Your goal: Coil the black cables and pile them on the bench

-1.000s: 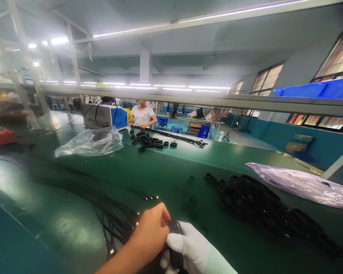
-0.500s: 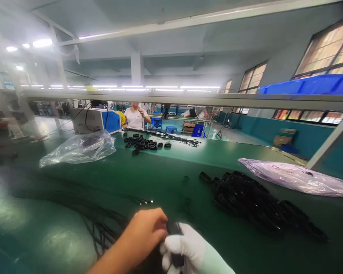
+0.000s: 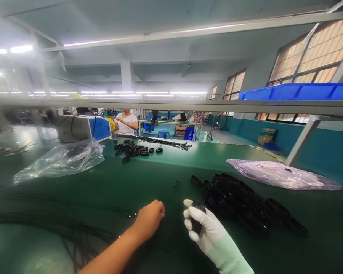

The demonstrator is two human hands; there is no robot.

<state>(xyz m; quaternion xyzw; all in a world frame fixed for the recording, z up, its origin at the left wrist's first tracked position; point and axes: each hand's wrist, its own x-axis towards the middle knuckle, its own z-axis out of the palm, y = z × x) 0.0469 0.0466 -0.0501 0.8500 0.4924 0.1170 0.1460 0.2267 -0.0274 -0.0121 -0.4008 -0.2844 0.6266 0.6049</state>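
Note:
My right hand (image 3: 201,224), in a white glove with a pale green cuff, is closed around a small black ribbed plastic part (image 3: 199,206). It is just left of a big heap of similar black parts (image 3: 237,198). My bare left hand (image 3: 151,217) is apart from it, above the green table, with its fingers curled together. What the left fingers hold, if anything, is hidden. Thin black cables (image 3: 60,224) with small light-coloured tips lie to the left of and beneath my left forearm.
A clear plastic bag (image 3: 63,160) lies at the left, before a grey and blue machine (image 3: 100,128). Further back are loose black rings (image 3: 135,149) and a cable bundle (image 3: 165,141). A pinkish bag (image 3: 282,175) lies right. Beyond the table sits a person (image 3: 126,122). A shelf beam (image 3: 160,103) crosses overhead.
My hands were together at the black part; now they are apart. The right hand keeps the part and has risen to the right. The view has turned slightly right.

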